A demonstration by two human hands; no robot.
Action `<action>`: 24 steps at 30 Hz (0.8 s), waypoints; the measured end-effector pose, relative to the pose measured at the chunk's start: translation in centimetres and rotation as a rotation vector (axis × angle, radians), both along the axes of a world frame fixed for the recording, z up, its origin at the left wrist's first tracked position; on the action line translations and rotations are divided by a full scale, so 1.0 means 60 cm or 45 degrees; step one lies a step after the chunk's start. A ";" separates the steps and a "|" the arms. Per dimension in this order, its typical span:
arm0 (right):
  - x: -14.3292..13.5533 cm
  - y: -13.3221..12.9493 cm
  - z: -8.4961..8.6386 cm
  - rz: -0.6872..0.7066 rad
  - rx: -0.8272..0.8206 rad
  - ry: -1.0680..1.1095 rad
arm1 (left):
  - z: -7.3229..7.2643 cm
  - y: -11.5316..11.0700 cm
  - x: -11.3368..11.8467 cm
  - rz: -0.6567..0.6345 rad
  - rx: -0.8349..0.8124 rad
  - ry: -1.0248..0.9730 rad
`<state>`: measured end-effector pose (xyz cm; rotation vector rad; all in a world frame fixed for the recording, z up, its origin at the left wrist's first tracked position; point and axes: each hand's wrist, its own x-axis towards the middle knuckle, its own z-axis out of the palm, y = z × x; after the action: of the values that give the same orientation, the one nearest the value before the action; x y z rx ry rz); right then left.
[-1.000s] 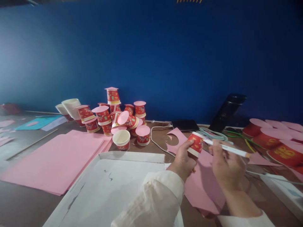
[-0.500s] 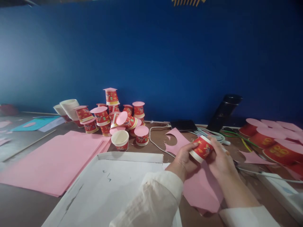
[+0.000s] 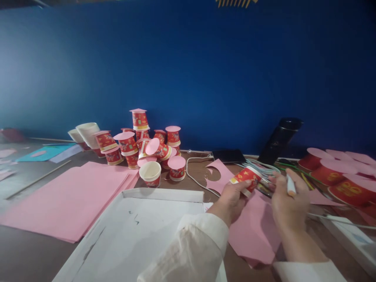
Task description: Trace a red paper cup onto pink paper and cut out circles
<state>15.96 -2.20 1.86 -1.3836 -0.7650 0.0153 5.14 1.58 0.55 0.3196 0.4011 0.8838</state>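
Observation:
My left hand [image 3: 230,201] grips a red patterned paper cup [image 3: 249,177], tilted on its side over the table. To its right, my right hand [image 3: 289,203] is raised with curled fingers, apart from the cup. A short white stick with an orange end [image 3: 290,185], like a marker or a glue pen, is caught between those fingers. Beneath both hands lies a sheet of pink paper [image 3: 255,231]. A pink offcut with a round cutout [image 3: 221,176] is just beyond the left hand.
Red cups topped with pink discs [image 3: 126,144] are stacked at the back, near an upright open cup [image 3: 150,172]. Pink sheets [image 3: 73,199] lie left of a white box lid [image 3: 158,223]. A black bottle [image 3: 280,139], cables [image 3: 261,166] and larger red disc-topped tubs [image 3: 331,170] occupy the right.
My right hand has come off the cup and moved right, bringing the white stick into clearer view. My left hand still holds the cup, which has tipped further over.

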 end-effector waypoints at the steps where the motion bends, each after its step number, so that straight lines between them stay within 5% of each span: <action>1: -0.005 -0.005 0.004 -0.064 0.016 0.040 | 0.001 0.000 -0.001 0.021 0.000 -0.004; 4: -0.024 -0.016 0.013 -0.062 -0.139 -0.287 | 0.003 -0.001 -0.002 0.060 0.028 -0.012; 8: -0.033 -0.018 0.010 -0.053 -0.096 -0.698 | 0.003 0.000 -0.001 0.091 0.125 -0.030; 24: -0.024 -0.011 -0.001 -0.159 -0.246 -0.826 | 0.006 -0.001 -0.002 0.071 0.059 -0.033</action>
<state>14.50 -2.84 1.79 -1.6376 -1.2331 -0.4893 5.00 1.52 0.88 0.3409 0.3674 0.9516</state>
